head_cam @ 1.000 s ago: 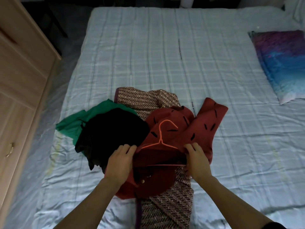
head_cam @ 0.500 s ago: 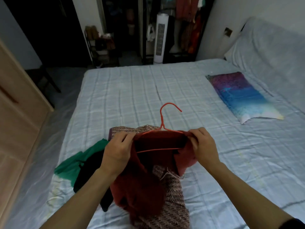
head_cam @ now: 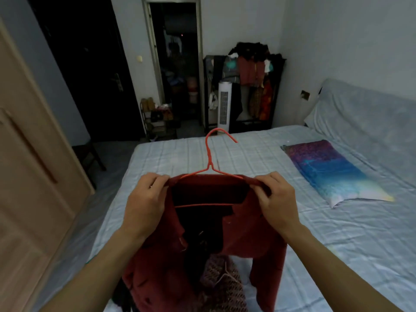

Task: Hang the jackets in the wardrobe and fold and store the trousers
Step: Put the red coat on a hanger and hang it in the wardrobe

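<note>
- Multicoloured pillow [head_cam: 331, 171]: on the bed [head_cam: 337, 233], right side.
- White tower fan [head_cam: 223, 106]: far, beside a dark clothes rack [head_cam: 254, 86].
- Shoe rack [head_cam: 157, 118]: far, beside open doorway [head_cam: 175, 64].

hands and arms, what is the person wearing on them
Nothing shows on the left hand or the right hand: no gloves, rings, watch or bracelets. Both forearms are bare, and no sleeve comes into the picture.

Wardrobe [head_cam: 33, 176] close left, bed [head_cam: 292, 233] ahead.
</note>
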{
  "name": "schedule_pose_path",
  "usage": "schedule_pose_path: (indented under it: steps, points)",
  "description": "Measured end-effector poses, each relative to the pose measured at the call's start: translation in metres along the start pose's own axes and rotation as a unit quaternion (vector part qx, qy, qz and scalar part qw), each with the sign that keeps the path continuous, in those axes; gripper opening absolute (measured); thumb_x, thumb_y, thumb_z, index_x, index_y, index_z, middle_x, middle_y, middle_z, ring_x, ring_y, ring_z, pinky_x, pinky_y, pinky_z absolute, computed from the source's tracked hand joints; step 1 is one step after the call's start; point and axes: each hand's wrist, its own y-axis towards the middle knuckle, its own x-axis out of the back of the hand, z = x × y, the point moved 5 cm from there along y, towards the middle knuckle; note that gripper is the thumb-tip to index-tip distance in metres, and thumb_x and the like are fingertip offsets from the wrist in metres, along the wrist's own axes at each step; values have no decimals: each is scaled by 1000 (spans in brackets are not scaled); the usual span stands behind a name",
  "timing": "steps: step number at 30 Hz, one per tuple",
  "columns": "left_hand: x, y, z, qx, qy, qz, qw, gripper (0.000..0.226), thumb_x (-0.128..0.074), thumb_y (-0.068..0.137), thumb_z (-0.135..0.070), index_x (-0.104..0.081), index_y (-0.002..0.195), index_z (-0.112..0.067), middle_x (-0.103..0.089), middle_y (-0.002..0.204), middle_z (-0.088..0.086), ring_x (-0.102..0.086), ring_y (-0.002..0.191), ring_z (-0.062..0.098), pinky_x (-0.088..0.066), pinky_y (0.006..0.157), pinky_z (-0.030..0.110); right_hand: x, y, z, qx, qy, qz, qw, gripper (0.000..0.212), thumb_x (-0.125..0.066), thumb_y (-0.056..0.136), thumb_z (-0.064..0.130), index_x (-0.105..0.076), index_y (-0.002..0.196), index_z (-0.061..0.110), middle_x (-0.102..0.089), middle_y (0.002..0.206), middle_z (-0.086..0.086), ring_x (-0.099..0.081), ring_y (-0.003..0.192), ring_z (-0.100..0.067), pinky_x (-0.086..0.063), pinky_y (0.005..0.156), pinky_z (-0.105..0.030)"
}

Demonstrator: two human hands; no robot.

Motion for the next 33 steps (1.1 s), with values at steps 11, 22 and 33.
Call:
schedule_pose_path:
  steps: [11,22,33]
  points:
    - [77,42,-30,-25,15,-76,997,20,-55,95,-8,-66,109,2,-59,99,12,-59,89,28,-50,84,36,50,53,59,86,38,-49,994,7,-74,86,8,-73,93,9,-61,84,1,-57,76,-11,-42,74,-13]
    - [149,109,-22,-80,20,-144,986,21,-54,96,-9,-66,110,1,-59,99,12,-57,89,27,-49,84,35,73,113,130,134,40,-145,979,6,-72,88,10,-73,94,11,-60,86,1,-59,77,-13,-45,74,-16]
    - [155,104,-1,-74,-1,-130,989,25,-51,97,-12,-65,114,1,-54,99,9,-55,87,20,-47,82,29,45,117,135,128,58,-116,983,7,-74,86,11,-74,93,14,-60,86,2,-58,78,-6,-42,74,-12]
